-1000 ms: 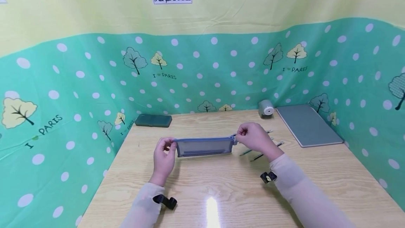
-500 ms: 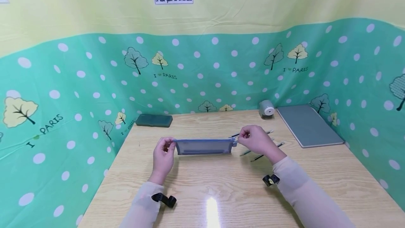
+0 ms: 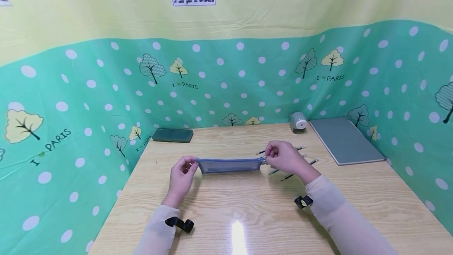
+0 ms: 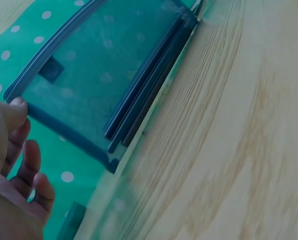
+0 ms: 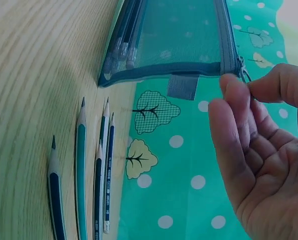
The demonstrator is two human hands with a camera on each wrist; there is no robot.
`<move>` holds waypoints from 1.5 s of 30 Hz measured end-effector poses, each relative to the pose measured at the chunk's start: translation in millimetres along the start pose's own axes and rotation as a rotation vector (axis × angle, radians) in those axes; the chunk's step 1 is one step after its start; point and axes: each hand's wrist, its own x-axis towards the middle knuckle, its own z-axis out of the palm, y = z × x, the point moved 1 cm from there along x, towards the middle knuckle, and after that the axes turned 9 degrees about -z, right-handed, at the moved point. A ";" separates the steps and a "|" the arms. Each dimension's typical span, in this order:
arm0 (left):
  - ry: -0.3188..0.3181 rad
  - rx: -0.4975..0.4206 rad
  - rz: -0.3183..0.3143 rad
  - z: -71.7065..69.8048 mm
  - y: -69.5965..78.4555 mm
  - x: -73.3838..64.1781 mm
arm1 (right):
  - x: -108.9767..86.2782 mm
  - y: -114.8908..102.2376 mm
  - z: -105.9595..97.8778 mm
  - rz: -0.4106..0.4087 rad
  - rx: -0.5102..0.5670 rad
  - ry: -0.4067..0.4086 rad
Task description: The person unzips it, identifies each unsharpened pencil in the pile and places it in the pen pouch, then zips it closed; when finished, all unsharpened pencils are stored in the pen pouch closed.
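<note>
A see-through blue mesh pencil pouch [image 3: 230,165] stands between both hands, its zipped edge uppermost. My left hand [image 3: 181,178] pinches its upper left corner between thumb and forefinger; the other fingers are loosely bent in the left wrist view. At the opposite end my right hand [image 3: 286,157] pinches the small zipper pull [image 5: 244,71] between thumb and forefinger. The zip looks closed up to that end. Several pencils [image 5: 123,45] lie inside along the pouch's bottom. A grey fabric tab [image 5: 183,87] sticks out of its right side.
Several loose pencils, one of them teal [image 5: 81,165], lie on the wooden table [image 3: 212,207] below my right hand. Behind stand a dark green case [image 3: 172,135] at left and a pencil sharpener [image 3: 298,122] at right. A grey notebook [image 3: 345,139] lies far right.
The pouch's top edge has sunk slightly, and its side faces the head camera less. Both hands have come down a little, keeping their pinch.
</note>
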 end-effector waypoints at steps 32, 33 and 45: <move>-0.254 -0.026 0.029 -28.6 -7.3 -9.1 | -3.3 5.2 18.0 -0.006 0.106 -0.182; -0.254 -0.020 0.023 -29.3 -6.9 -10.2 | -4.5 5.3 19.1 -0.006 0.107 -0.185; -0.378 0.082 -0.044 -40.4 -8.5 -12.8 | -20.2 8.6 37.8 -0.048 -0.040 -0.262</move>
